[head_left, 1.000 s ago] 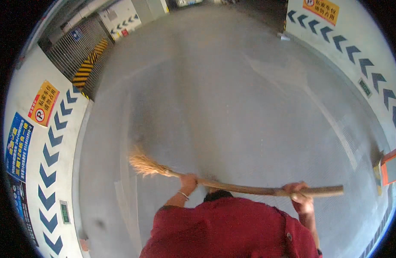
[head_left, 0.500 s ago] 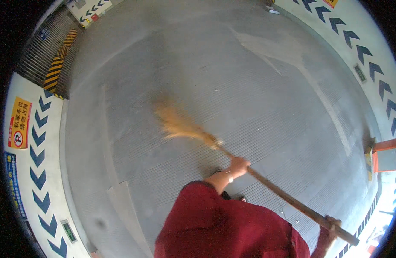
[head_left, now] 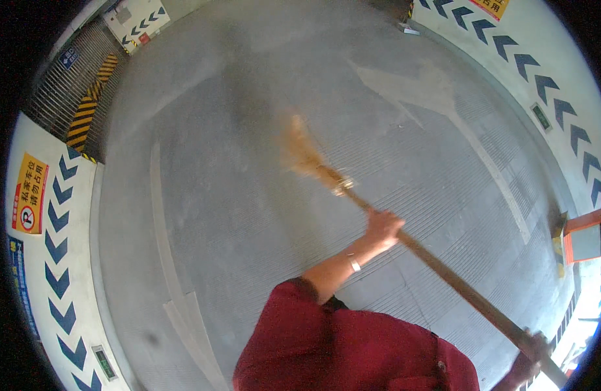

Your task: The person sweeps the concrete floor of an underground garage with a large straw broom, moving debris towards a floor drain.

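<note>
A long wooden-handled straw broom (head_left: 454, 279) runs slantwise from the lower right up to the middle of the head view. Its tan bristle head (head_left: 305, 153) is smeared by motion, so whether it touches the floor I cannot tell. My left hand (head_left: 384, 228) is closed round the handle just behind the pale binding (head_left: 343, 186). Farther back, near the handle's rear end, my right hand (head_left: 535, 348) grips the same shaft and looks slightly blurred. Dark red sleeves and clothing cover my upper arms and body.
Grooved grey concrete floor (head_left: 248, 215) lies between white walls with dark chevrons, on the left (head_left: 60, 260) and right (head_left: 522, 62). A slatted gate (head_left: 66, 98) with a yellow-black striped band stands far left. An orange-and-grey box (head_left: 584, 238) juts in at the right.
The broom head has swung rightward and forward across the floor. Both hands have moved to the right with the handle, and my left arm reaches farther out.
</note>
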The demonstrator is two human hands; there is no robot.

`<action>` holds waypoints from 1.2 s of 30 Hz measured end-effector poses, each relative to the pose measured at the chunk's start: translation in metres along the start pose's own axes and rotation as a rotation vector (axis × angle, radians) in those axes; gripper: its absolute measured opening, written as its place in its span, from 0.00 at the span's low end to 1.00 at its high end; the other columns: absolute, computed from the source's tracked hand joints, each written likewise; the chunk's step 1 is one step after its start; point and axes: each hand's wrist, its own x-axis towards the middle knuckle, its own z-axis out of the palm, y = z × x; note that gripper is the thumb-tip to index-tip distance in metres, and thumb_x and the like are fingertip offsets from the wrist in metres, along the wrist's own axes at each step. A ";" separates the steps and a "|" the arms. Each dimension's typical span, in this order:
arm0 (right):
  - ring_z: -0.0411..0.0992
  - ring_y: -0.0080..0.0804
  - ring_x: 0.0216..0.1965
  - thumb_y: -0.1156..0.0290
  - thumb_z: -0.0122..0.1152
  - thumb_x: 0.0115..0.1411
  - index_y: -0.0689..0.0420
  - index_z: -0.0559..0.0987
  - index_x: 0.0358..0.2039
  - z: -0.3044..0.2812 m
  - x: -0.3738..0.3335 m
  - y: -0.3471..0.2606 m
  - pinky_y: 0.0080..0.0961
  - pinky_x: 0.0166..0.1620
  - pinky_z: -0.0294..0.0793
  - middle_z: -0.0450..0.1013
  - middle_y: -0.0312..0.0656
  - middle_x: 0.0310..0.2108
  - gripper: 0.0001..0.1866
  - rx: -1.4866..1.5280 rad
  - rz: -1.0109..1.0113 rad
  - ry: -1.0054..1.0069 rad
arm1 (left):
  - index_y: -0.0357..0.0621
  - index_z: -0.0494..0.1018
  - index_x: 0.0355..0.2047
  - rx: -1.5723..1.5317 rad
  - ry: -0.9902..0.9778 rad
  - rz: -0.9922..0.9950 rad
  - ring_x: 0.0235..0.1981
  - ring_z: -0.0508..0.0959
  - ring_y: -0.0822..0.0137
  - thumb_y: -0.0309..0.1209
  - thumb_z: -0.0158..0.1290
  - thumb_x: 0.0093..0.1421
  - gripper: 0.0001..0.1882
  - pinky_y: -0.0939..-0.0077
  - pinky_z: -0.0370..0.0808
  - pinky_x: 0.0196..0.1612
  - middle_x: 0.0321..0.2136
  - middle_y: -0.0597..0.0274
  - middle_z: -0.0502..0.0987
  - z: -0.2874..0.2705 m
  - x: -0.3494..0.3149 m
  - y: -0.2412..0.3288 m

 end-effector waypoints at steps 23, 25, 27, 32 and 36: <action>0.63 0.28 0.41 0.64 0.50 0.55 0.55 0.63 0.38 0.023 -0.153 -0.083 0.33 0.48 0.59 0.64 0.36 0.34 0.14 -0.921 0.017 0.221 | 0.49 0.68 0.20 -0.188 -0.093 0.453 0.35 0.70 0.64 0.29 0.48 0.46 0.01 0.60 0.57 0.37 0.24 0.66 0.71 0.090 0.076 0.075; 0.61 0.29 0.45 0.63 0.49 0.55 0.56 0.61 0.48 0.009 -0.181 -0.114 0.36 0.53 0.57 0.64 0.37 0.39 0.21 -0.626 -0.055 0.160 | 0.48 0.68 0.20 -0.140 -0.155 0.497 0.35 0.70 0.64 0.30 0.49 0.44 0.02 0.61 0.57 0.38 0.24 0.64 0.71 0.069 0.044 0.098; 0.58 0.33 0.49 0.61 0.46 0.56 0.56 0.57 0.53 0.007 -0.203 -0.133 0.41 0.55 0.53 0.61 0.39 0.43 0.25 -0.422 -0.065 0.077 | 0.48 0.68 0.21 -0.130 -0.255 0.548 0.35 0.70 0.64 0.31 0.52 0.41 0.06 0.60 0.57 0.39 0.24 0.63 0.71 0.057 -0.004 0.111; 0.55 0.35 0.48 0.61 0.46 0.55 0.56 0.57 0.53 0.000 -0.302 -0.188 0.45 0.54 0.51 0.59 0.40 0.42 0.26 -0.320 -0.027 0.413 | 0.48 0.70 0.22 -0.195 -0.547 0.748 0.32 0.71 0.65 0.33 0.55 0.37 0.10 0.59 0.58 0.40 0.23 0.65 0.71 0.050 -0.133 0.128; 0.59 0.28 0.40 0.61 0.54 0.51 0.54 0.63 0.43 -0.005 -0.411 -0.239 0.38 0.49 0.56 0.61 0.36 0.32 0.21 -0.435 -0.097 0.833 | 0.50 0.68 0.18 -0.286 -0.567 0.960 0.27 0.72 0.63 0.34 0.54 0.35 0.08 0.62 0.60 0.33 0.19 0.64 0.70 0.070 -0.199 0.174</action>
